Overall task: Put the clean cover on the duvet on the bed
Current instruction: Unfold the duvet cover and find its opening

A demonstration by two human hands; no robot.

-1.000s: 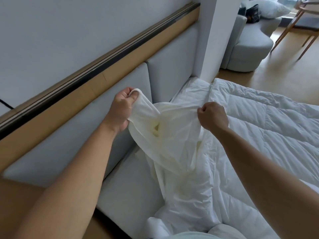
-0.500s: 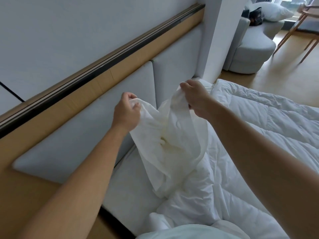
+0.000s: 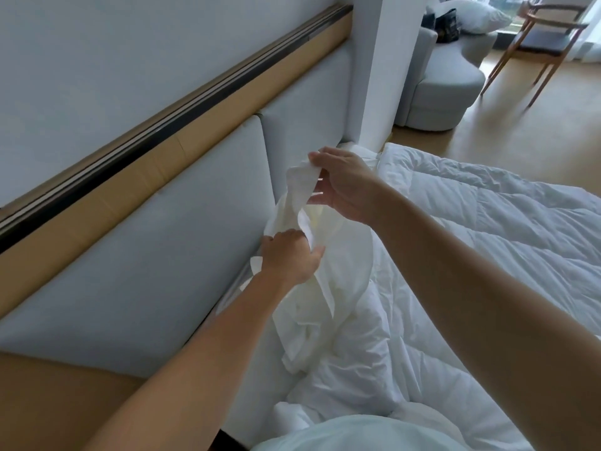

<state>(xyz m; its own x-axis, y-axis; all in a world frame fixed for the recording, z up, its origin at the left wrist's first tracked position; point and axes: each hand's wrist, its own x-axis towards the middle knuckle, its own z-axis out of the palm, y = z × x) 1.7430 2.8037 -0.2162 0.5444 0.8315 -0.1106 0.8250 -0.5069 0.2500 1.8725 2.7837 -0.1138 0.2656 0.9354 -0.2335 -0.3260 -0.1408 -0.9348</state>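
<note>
Holding the cover (image 3: pixel 344 262) up, the right hand (image 3: pixel 348 187) pinched its top edge; the left hand (image 3: pixel 289 258), just below, gripped a fold; the duvet (image 3: pixel 487 239) lay under and right of both hands.

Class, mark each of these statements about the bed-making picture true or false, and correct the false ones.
1. Both the left hand and the right hand hold the cover. True.
2. The right hand is lower in the picture than the left hand. False: it is higher.
3. The duvet is already wholly inside the cover. False: its quilted surface lies bare on the bed.
4. A grey armchair stands beyond the bed. True.
</note>
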